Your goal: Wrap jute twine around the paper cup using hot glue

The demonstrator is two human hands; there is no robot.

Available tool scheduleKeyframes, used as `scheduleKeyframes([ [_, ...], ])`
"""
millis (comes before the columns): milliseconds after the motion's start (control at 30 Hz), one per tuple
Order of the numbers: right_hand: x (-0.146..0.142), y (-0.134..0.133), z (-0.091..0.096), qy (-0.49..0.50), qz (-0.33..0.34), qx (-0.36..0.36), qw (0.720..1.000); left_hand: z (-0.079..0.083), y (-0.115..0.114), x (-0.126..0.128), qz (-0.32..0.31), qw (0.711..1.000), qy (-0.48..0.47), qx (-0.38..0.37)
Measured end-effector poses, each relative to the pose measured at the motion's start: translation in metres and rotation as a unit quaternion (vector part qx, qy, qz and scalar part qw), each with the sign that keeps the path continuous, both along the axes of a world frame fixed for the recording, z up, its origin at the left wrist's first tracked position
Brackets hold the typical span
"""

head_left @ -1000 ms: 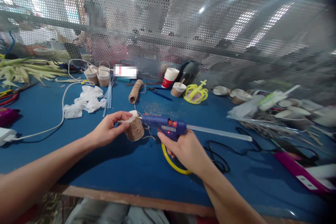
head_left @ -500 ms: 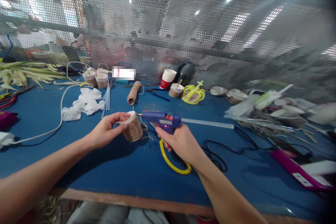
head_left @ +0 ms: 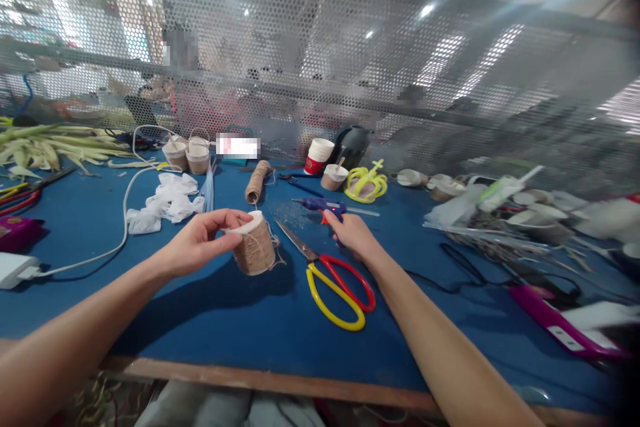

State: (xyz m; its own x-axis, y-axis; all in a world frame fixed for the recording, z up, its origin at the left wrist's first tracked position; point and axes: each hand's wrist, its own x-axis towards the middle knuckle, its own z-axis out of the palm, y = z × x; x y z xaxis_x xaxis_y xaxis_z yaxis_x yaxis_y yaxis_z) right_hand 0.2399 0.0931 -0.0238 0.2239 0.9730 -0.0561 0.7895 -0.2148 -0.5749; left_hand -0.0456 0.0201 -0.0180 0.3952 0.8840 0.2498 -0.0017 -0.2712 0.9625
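Observation:
My left hand (head_left: 213, 238) pinches the white rim of a paper cup (head_left: 254, 250) wrapped in brown twine, tilted a little above the blue table. Loose twine ends dangle at the cup's right side. Away to the right, my right hand (head_left: 353, 233) is closed round the handle of a blue glue gun (head_left: 325, 205), its nozzle pointing left and a clear glue stick (head_left: 364, 211) out of its back. Scissors (head_left: 314, 259) with one red and one yellow handle lie between the two hands. Behind the cup rests a roll of twine (head_left: 257, 181).
White crumpled pieces (head_left: 167, 203) and clear glue sticks (head_left: 211, 185) lie left. Along the back stand twine-wrapped cups (head_left: 199, 159), a red-and-white cup stack (head_left: 318, 157) and a yellow crown-shaped piece (head_left: 367, 183). A purple power strip (head_left: 565, 323) sits right, near a black cord (head_left: 463, 267).
The glue gun has moved away from the cup's rim, back and to the right, in my right hand. The scissors now show fully. My left hand keeps hold of the cup.

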Motion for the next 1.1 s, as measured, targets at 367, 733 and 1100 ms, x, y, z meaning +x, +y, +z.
scheduleKeyframes([
  [367, -0.041, -0.052, 0.032, -0.099, 0.14, 0.085, 0.982, 0.002, -0.003, 0.003, 0.01, 0.999, 0.045, 0.023],
  [733, -0.083, -0.095, 0.016, 0.035, 0.31, 0.234, 0.921, -0.005, -0.002, 0.008, 0.042, 0.991, 0.108, 0.064],
  [1100, -0.072, -0.092, 0.024, 0.083, 0.28, 0.216, 0.932, -0.005, -0.007, 0.008, -0.041, 0.992, 0.094, 0.073],
])
